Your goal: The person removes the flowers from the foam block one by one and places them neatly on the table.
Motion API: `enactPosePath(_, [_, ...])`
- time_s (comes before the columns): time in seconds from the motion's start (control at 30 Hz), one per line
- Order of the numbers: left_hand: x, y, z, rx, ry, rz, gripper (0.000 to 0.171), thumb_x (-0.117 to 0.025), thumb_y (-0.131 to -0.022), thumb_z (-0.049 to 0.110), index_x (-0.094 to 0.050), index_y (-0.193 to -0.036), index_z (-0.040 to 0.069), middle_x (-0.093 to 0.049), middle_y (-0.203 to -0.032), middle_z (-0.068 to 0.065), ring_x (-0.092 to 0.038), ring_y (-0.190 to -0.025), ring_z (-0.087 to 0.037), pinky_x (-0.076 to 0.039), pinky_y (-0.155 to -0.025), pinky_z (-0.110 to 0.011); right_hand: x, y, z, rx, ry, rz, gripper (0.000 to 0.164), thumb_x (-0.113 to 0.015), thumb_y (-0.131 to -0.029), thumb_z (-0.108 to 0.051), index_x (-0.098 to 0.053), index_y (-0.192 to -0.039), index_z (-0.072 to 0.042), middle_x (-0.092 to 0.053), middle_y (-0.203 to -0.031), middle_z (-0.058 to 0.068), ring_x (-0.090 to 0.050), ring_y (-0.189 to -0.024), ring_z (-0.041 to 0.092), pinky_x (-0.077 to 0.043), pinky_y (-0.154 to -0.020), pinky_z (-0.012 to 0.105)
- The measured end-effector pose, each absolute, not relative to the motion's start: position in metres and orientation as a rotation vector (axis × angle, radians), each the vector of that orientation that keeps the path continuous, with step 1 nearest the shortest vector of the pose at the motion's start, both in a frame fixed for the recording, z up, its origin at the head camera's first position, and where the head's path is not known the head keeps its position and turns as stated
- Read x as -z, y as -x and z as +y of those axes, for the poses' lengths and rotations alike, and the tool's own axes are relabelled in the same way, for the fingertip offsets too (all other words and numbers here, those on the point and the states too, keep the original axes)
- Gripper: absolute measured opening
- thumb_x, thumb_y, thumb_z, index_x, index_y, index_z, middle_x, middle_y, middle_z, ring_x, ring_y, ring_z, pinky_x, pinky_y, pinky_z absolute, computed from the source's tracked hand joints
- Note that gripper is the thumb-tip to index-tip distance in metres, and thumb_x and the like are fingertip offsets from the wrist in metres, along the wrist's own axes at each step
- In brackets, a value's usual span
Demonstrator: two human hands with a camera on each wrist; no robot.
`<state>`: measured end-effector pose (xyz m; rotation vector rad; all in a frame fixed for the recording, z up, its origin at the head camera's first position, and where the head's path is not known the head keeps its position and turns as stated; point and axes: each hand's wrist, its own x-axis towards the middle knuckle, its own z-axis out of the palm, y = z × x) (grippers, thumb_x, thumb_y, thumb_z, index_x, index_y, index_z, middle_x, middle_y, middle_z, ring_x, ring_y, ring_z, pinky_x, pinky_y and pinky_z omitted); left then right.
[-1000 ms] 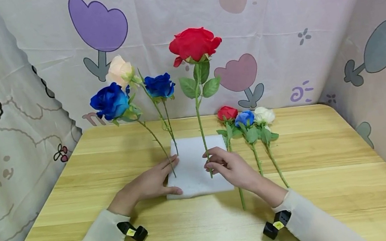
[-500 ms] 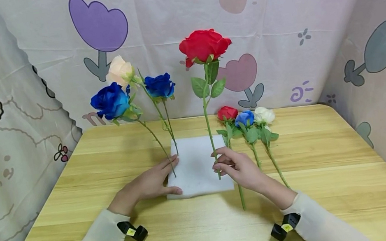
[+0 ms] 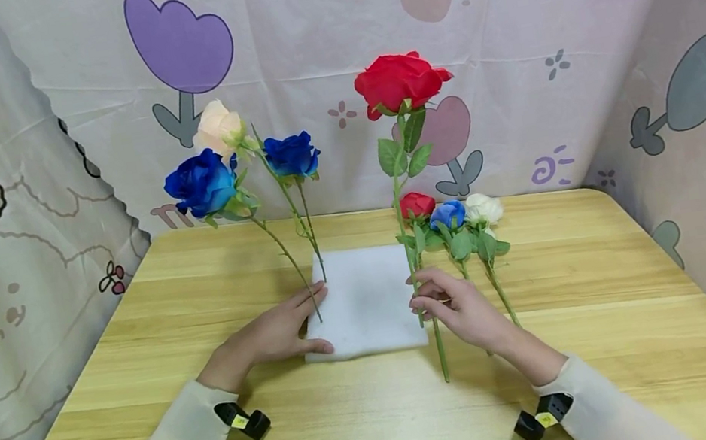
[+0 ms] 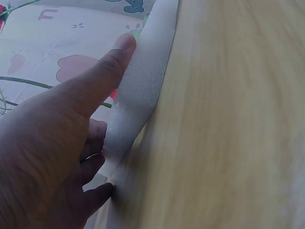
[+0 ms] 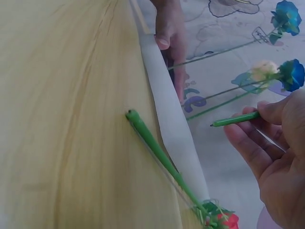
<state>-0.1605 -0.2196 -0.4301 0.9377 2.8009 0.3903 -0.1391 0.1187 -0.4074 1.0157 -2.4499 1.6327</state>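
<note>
My right hand [image 3: 451,308] pinches the lower stem of a large red rose [image 3: 404,81] between thumb and fingers. The bloom stands upright, and in the right wrist view the stem's cut end [image 5: 217,124] hangs apart from the block. My left hand [image 3: 277,332] rests on the left edge of a white foam block [image 3: 368,301], thumb near the front corner and fingers farther back. Two dark blue roses [image 3: 202,185] and a cream rose [image 3: 219,129] stand in the block's left part, leaning at different angles.
Right of the block lie a smaller red rose [image 3: 418,204], a light blue rose [image 3: 447,215] and a white rose [image 3: 483,208], heads toward the back. All stand or lie on a wooden table [image 3: 383,421]. A printed cloth [image 3: 298,38] hangs behind it.
My right hand has carried the large red rose to the right, from above the middle of the foam block to its right edge. The left hand has stayed in place.
</note>
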Motion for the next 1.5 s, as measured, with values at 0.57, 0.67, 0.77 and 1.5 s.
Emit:
enactPosePath(0.57, [0.431, 0.161, -0.220, -0.399, -0.923, 2.793, 0.111, -0.050, -0.079, 0.079, -0.019, -0.156, 0.006, -0.013, -0.163, -0.009, -0.017, -0.147, -0.029, -0.029, -0.113, -0.045, 0.404, 0.133, 0.154, -1.573, -0.940, -2.570, 0.034, -0.059, -0.097, -0.003, -0.050, -0.129, -0.006, -0.069, -0.093, 0.018, -0.069, -0.081, 0.034, -0.059, -0.068, 0.030])
enactPosePath(0.67, [0.431, 0.162, -0.221, -0.396, -0.926, 2.796, 0.111, -0.050, -0.079, 0.079, -0.019, -0.156, 0.006, -0.013, -0.163, -0.009, -0.017, -0.147, -0.028, -0.030, -0.113, -0.045, 0.405, 0.131, 0.161, -1.549, -0.937, -2.593, 0.033, -0.059, -0.097, -0.004, -0.050, -0.129, -0.006, -0.070, -0.093, 0.015, -0.069, -0.081, 0.031, -0.059, -0.068, 0.030])
enactPosePath(0.77, [0.432, 0.162, -0.221, -0.396, -0.930, 2.798, 0.111, -0.051, -0.079, 0.079, -0.019, -0.156, 0.006, -0.013, -0.163, -0.010, -0.017, -0.147, -0.028, -0.030, -0.113, -0.045, 0.404, 0.128, 0.166, -1.532, -0.931, -2.617, 0.033, -0.060, -0.097, -0.005, -0.050, -0.129, -0.007, -0.070, -0.093, 0.013, -0.069, -0.082, 0.029, -0.059, -0.068, 0.030])
enactPosePath(1.5, [0.431, 0.161, -0.221, -0.395, -0.928, 2.793, 0.110, -0.052, -0.079, 0.078, -0.019, -0.156, 0.006, -0.012, -0.163, -0.008, -0.016, -0.147, -0.027, -0.028, -0.114, -0.044, 0.404, 0.114, 0.212, -1.465, -0.784, -2.683, 0.039, -0.062, -0.095, 0.000, -0.048, -0.132, 0.001, -0.069, -0.091, 0.014, -0.069, -0.080, 0.023, -0.059, -0.064, 0.031])
